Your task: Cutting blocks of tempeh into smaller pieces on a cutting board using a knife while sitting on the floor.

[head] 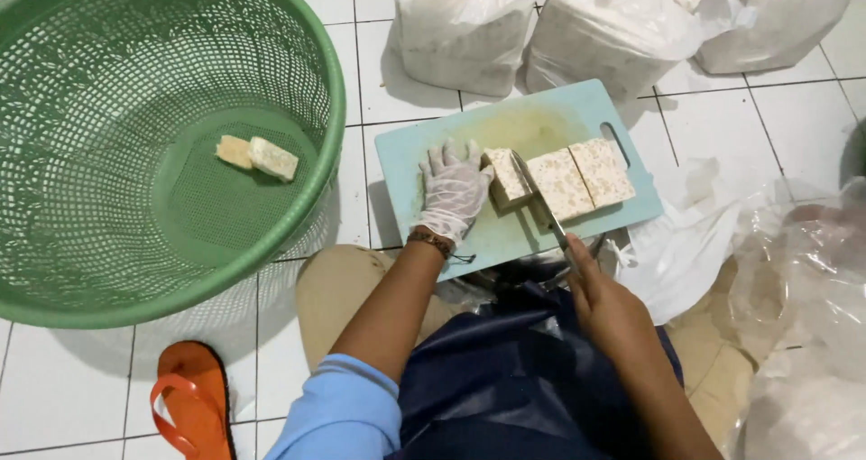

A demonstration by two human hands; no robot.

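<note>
White tiled floor (379,72) carries a pale blue cutting board (424,144). Gloved left hand (451,189) lies flat, fingers spread, touching the tempeh block (559,182) from nine o'clock; right hand (606,302), fingers closed, grips the knife (541,203). The blade could slip toward the glove.

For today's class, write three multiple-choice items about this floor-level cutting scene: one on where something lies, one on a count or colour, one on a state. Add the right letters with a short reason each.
1. Where do the two loose cut pieces lie?
A. in the green basket
B. on the orange sandal
C. on the plastic bags

2. What colour is the cutting board?
A. red
B. light blue
C. black

3. What covers the left hand?
A. nothing
B. a thick oven mitt
C. a thin clear glove

Answers:
1 A, both pieces rest on the basket's bottom.
2 B, its bare corner shows pale blue.
3 C, the gloved left hand presses the block while the bare right hand has its grip on the knife.
</note>
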